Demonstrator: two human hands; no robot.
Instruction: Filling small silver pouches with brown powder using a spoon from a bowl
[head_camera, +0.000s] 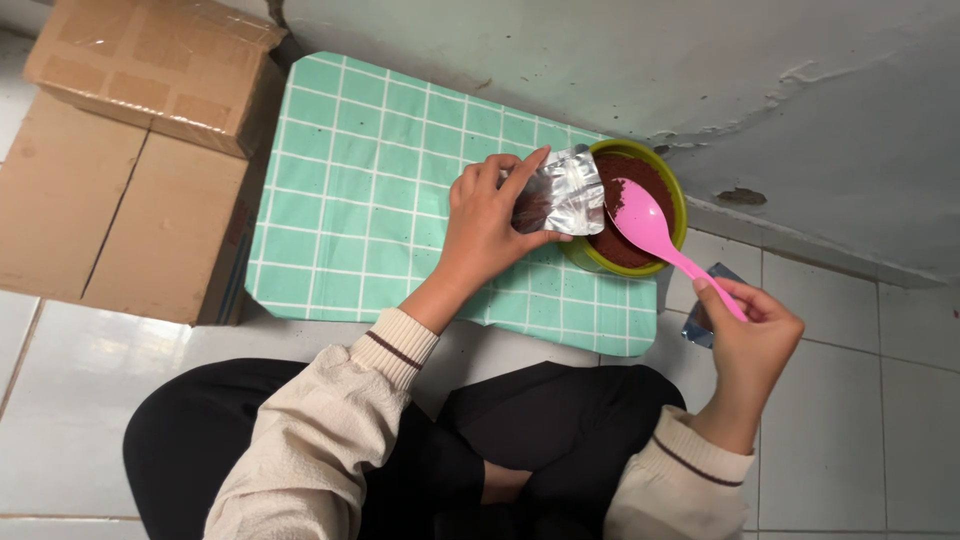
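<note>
My left hand (487, 225) grips a silver foil pouch (562, 192), tipped with its mouth over a green bowl (676, 196) that holds dark brown powder (628, 175). The bowl stands at the right end of a small table topped with a green checked mat (380, 180). My right hand (752, 340) holds the handle of a pink plastic spoon (645, 222), whose scoop lies over the powder inside the bowl.
Cardboard boxes (110, 170) stand on the white tiled floor to the left of the table. A grey cracked wall (700, 70) runs behind the bowl. A small blue-grey packet (702, 325) lies on the floor under my right hand. My crossed legs in black trousers fill the bottom.
</note>
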